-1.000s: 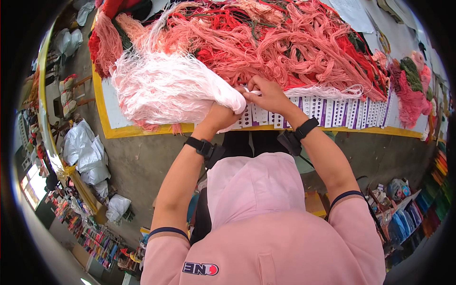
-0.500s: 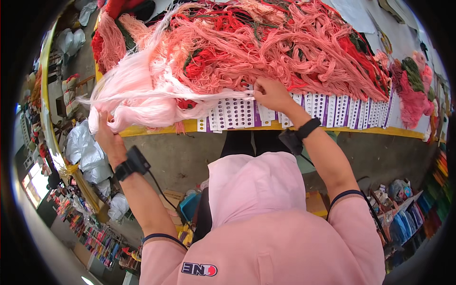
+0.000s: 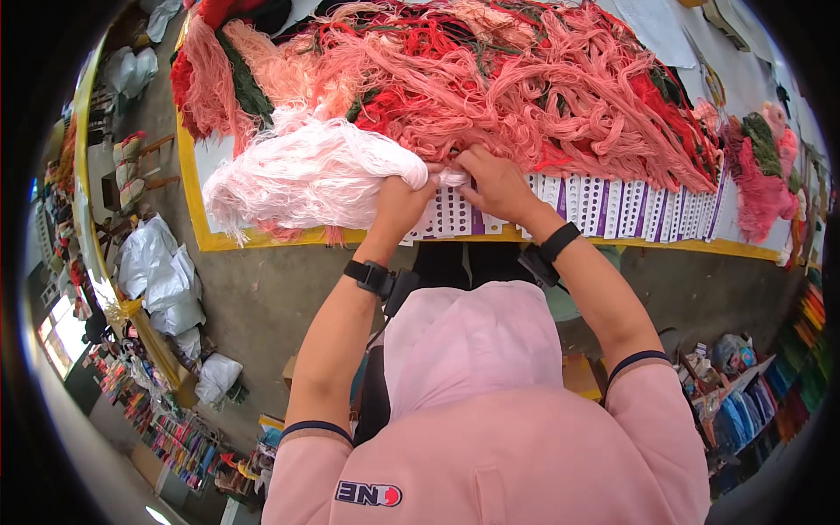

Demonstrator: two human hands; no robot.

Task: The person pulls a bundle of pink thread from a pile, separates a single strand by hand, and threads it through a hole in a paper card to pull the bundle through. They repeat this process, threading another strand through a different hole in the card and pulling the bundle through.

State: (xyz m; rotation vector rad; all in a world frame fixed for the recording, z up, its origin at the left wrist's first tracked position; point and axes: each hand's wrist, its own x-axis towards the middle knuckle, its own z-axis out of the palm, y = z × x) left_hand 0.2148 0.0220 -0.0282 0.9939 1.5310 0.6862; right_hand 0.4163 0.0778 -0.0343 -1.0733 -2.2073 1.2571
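A pale pink, almost white hank of thread lies fanned out over the near left of the table. At its gathered right end, my left hand is closed round the hank. My right hand is close beside it, fingers pinched on the short end of the same pale thread. Behind both hands spreads a big heap of coral-pink thread mixed with red and dark green strands. White strips with rows of punched holes lie side by side along the near edge, partly under the heap.
The table's yellow edge runs in front of me. A separate bundle of pink and green thread rests at the right. White plastic bags stand on the floor at left, and folded coloured goods sit low at right.
My left hand has come from the far left to beside my right hand, gathering the pale hank. The stretched strands have bunched up, and the hank now lies flat to the left.
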